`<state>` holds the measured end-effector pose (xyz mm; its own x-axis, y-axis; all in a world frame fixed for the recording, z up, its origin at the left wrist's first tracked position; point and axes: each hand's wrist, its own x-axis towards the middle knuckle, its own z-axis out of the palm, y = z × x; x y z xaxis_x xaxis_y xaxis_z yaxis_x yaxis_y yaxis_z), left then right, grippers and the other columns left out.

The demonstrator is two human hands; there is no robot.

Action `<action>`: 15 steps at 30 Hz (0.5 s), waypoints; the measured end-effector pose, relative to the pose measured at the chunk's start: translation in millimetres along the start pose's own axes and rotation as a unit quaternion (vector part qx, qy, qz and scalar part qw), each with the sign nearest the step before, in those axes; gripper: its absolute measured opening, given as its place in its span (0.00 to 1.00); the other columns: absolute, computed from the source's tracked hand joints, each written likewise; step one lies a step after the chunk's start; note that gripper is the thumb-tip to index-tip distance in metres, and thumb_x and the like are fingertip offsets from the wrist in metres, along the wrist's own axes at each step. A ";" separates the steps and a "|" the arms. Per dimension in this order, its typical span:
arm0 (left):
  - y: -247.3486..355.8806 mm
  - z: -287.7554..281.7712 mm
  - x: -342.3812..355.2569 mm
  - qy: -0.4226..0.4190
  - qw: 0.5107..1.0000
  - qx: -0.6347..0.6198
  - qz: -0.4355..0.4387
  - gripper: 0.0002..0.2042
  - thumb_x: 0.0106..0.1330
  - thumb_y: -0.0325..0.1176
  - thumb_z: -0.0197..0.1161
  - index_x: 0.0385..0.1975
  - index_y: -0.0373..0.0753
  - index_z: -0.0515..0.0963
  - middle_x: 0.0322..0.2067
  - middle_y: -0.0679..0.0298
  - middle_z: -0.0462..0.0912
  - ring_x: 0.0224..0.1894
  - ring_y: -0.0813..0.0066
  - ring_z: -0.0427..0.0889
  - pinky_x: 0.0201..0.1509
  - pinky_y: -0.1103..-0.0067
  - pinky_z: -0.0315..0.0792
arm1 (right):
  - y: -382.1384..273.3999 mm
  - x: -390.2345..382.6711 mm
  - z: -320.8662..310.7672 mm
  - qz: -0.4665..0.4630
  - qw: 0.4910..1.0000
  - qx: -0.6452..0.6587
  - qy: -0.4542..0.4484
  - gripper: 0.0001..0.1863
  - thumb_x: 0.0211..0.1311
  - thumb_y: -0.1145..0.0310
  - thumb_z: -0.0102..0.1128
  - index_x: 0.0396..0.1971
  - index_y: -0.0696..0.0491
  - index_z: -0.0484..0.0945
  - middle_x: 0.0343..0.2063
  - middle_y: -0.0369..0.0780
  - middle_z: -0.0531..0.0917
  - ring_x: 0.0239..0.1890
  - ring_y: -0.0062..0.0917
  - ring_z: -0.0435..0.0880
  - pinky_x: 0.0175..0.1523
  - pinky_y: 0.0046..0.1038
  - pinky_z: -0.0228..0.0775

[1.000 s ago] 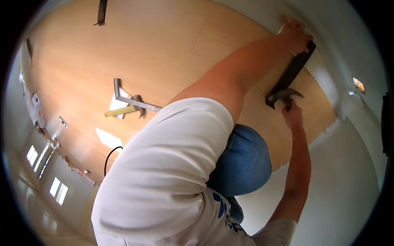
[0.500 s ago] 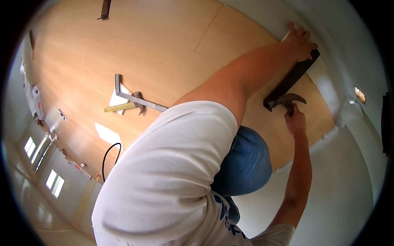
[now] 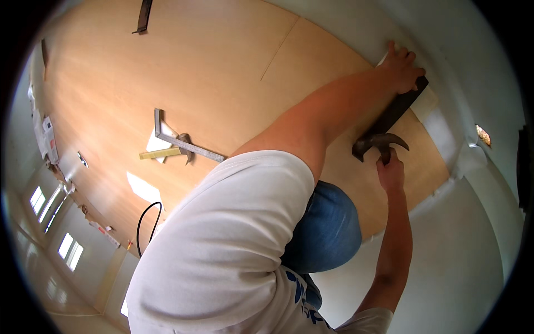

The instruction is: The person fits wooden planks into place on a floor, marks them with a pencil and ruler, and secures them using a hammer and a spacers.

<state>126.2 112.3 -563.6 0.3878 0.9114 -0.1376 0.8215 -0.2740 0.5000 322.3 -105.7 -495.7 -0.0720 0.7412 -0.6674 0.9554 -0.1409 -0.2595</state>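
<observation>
Step in hand: the dark metal bar (image 3: pixel 396 111) appears to be being steadied for tapping at its near end with the hammer (image 3: pixel 385 145).
Next move: a firm hold and a square strike seem called for.
Left hand (image 3: pixel 401 71): laid over the bar's far end, fingers parted; whether the bar is gripped cannot be told.
Right hand (image 3: pixel 391 173): closed around the hammer's handle.
Bar: long, flat, near-black, set on the wood floor (image 3: pixel 222 67) near the wall.
Hammer: dark, curved claw; contact cannot be confirmed.
</observation>
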 end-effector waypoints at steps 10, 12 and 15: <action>0.4 17.0 -5.3 0.037 0.999 -0.014 0.003 0.28 0.72 0.59 0.60 0.71 0.67 0.72 0.71 0.53 0.68 0.75 0.52 0.61 0.71 0.37 0.44 | 19.6 1.3 4.0 0.001 0.998 -0.056 0.031 0.20 0.68 0.60 0.61 0.56 0.53 0.76 0.34 0.55 0.87 0.37 0.54 0.88 0.43 0.50 0.80; 1.0 14.5 -3.5 0.039 0.999 -0.009 0.004 0.27 0.72 0.59 0.60 0.71 0.68 0.72 0.72 0.53 0.68 0.75 0.53 0.62 0.72 0.36 0.44 | 30.9 15.6 -11.1 0.011 0.991 0.016 0.130 0.18 0.68 0.61 0.63 0.52 0.54 0.76 0.30 0.52 0.87 0.30 0.48 0.87 0.39 0.47 0.79; -2.6 13.1 -6.9 0.034 0.999 0.003 -0.002 0.27 0.72 0.59 0.60 0.71 0.68 0.72 0.72 0.53 0.68 0.74 0.52 0.62 0.72 0.36 0.43 | 16.7 40.4 -19.8 0.126 0.909 0.299 0.261 0.16 0.68 0.63 0.65 0.49 0.55 0.75 0.28 0.48 0.84 0.25 0.40 0.84 0.35 0.42 0.78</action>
<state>126.9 102.8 -575.1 0.3550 0.9313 -0.0821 0.8256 -0.2710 0.4949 341.0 -65.1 -513.1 0.4216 0.8247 -0.3770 0.5848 -0.5650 -0.5820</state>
